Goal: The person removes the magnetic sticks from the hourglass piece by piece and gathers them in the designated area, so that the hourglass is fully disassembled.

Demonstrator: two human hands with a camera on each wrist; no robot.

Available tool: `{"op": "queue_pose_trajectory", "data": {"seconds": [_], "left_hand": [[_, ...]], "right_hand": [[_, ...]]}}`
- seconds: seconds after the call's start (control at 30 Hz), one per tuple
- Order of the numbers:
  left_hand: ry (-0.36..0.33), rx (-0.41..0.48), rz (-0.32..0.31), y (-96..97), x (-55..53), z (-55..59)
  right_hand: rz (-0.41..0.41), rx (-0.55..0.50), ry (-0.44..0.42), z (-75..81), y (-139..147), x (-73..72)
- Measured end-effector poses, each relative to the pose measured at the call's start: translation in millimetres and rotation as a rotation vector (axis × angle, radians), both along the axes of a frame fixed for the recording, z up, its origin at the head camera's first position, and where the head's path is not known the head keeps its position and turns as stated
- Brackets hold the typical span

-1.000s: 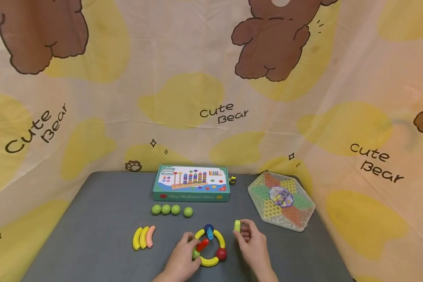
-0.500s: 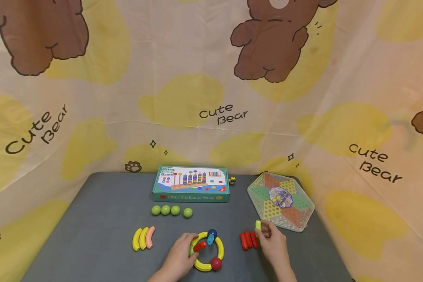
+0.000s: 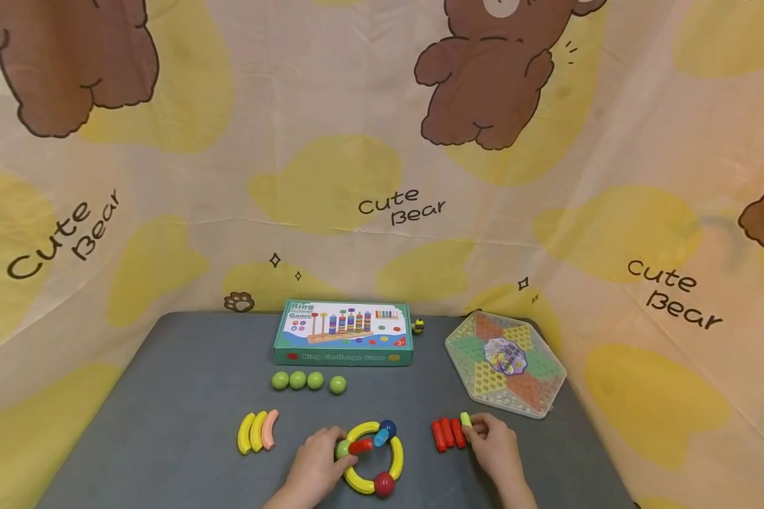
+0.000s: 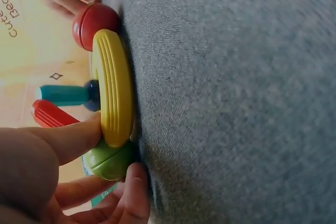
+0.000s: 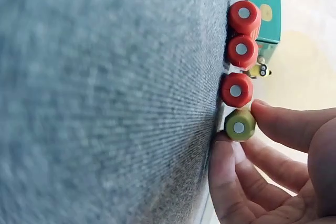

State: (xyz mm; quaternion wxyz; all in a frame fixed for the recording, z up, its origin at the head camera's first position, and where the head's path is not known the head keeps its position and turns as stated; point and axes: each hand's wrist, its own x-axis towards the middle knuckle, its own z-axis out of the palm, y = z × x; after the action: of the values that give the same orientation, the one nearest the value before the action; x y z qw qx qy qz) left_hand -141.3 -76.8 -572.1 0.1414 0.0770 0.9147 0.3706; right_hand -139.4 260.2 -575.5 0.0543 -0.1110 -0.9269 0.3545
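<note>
Against the left hand point(image 3: 316, 461), which pinches its green ball point(image 3: 342, 449), lies the yellow ring point(image 3: 359, 482); farther right, the right hand point(image 3: 495, 444) pinches a green rod point(image 3: 465, 419), now lowered beside three red rods point(image 3: 446, 433), apparently extending their row.

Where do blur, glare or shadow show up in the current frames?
Head: fairly even light, faint highlights on the row of green balls; left wrist: left hand dim at lower left, yellow curved piece fairly crisp; right wrist: tabletop blurred toward the left, backdrop pale and washed out, green stick readable.
</note>
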Motion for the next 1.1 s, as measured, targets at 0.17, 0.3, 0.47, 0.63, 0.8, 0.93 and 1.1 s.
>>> {"op": "queue_pose_trajectory", "data": {"seconds": [0.17,0.3,0.47,0.63,0.8,0.93,1.1], "left_hand": [[-0.065,0.031,0.005,4.1,1.8,0.4],[-0.087,0.053,0.039,6.9,1.8,-1.6],[-0.007,0.146,0.071,8.0,-0.5,-5.9],[0.012,0.175,0.042,8.4,-2.3,-8.7],[-0.017,0.136,0.016,11.9,-1.1,-11.5],[-0.009,0.056,0.068,15.1,-0.3,-11.4],[0.011,0.000,0.067,16.1,-2.0,-9.2]], "right_hand": [[0.004,0.010,-0.018,-1.3,-0.8,0.8],[0.004,0.041,-0.032,0.0,-2.0,1.9],[-0.004,0.078,-0.046,7.5,-6.3,3.7],[0.039,0.073,-0.022,19.1,-15.2,5.1],[0.071,0.052,0.027,28.3,-28.1,7.4],[0.124,0.013,0.044,31.8,-43.9,7.5],[0.221,-0.015,0.068,32.6,-65.4,6.8]]}}
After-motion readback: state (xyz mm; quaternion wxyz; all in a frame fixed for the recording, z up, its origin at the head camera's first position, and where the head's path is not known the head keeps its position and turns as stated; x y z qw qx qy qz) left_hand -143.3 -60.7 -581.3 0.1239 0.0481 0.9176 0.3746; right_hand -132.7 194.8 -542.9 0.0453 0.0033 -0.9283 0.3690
